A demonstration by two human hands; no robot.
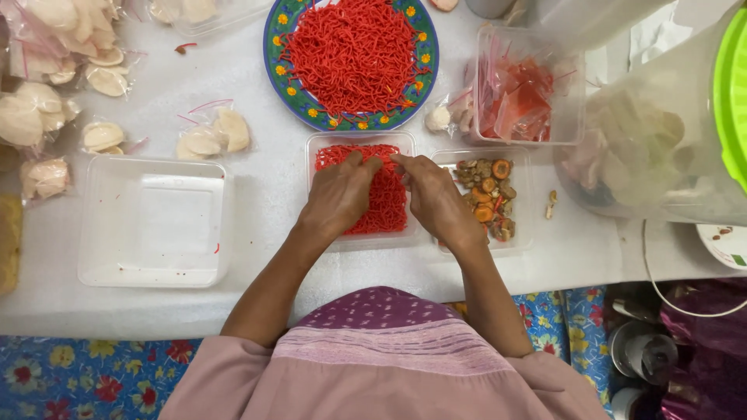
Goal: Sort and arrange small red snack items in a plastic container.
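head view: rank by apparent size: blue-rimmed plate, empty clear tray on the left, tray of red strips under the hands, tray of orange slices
1. blue-rimmed plate and empty clear tray: look alike in size, and the plate is cut off at the top, so no ranking.
2. tray of red strips.
3. tray of orange slices, somewhat smaller.

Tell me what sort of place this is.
Likely a home snack-packing table: a plate heaped with red strips, clear tubs on a white cloth, and small bags of pale crackers.
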